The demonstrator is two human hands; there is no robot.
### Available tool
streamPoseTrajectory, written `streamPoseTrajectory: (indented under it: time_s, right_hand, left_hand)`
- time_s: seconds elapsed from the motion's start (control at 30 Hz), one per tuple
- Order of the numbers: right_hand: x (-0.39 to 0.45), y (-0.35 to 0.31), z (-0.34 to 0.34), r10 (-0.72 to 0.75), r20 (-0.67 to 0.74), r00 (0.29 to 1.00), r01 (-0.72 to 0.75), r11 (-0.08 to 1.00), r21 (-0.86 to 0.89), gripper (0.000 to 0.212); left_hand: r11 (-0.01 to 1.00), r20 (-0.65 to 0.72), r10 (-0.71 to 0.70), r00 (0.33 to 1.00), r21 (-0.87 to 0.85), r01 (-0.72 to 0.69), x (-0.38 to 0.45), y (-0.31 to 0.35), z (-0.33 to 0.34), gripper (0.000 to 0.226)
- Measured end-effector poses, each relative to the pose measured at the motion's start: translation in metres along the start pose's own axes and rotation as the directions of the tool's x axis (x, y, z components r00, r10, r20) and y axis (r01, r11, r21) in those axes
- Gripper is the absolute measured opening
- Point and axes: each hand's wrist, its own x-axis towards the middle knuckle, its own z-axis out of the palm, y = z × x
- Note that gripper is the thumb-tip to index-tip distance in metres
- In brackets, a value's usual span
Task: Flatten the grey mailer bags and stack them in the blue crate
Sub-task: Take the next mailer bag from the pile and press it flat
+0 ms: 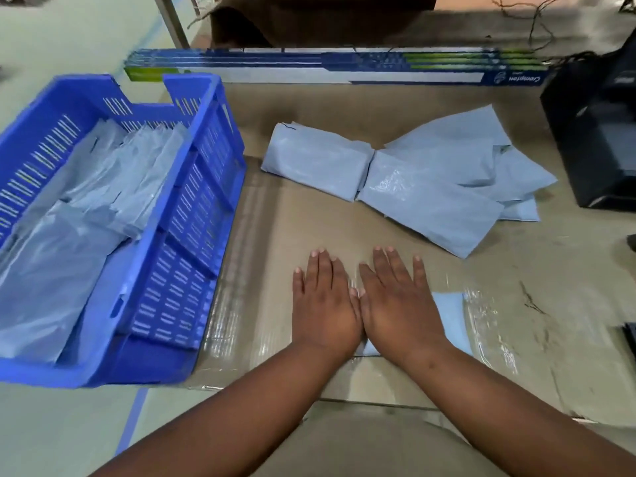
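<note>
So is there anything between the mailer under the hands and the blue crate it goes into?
Nothing visible. The mailer lies flat under the left hand and right hand; only bare cardboard lies between it and the blue crate on the left. The crate's near wall must be cleared, and bags already lie inside.

A flattened sheet of brown cardboard [309, 228], patched with shiny clear tape, covered a pale green floor [69, 435]. Beyond the cardboard's far edge lay long, narrow printed boxes [337, 65]. At its right edge stood a black device [599, 132], with thin wires [537, 25] trailing behind. Lighting was dim and even.
</note>
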Motion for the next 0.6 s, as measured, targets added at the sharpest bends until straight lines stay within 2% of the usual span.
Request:
streamPoseTrajectory:
  time_s: [0.3,0.6]
  right_hand:
    - [0.0047,0.0024,0.0027,0.023,0.007,1.0,-0.023,0.999,0.024,0.058]
    - [0.0008,0.0033,-0.0004,0.018,-0.025,1.0,-0.015,0.994,0.107,0.052]
  left_hand:
    - [0.999,0.048,-0.003,0.999,0.046,0.0,0.0048,-0.0003,0.005,0.075]
    - [0.999,-0.016,-0.03,0.999,0.032,0.03,0.0003,0.0025,0.0014,0.069]
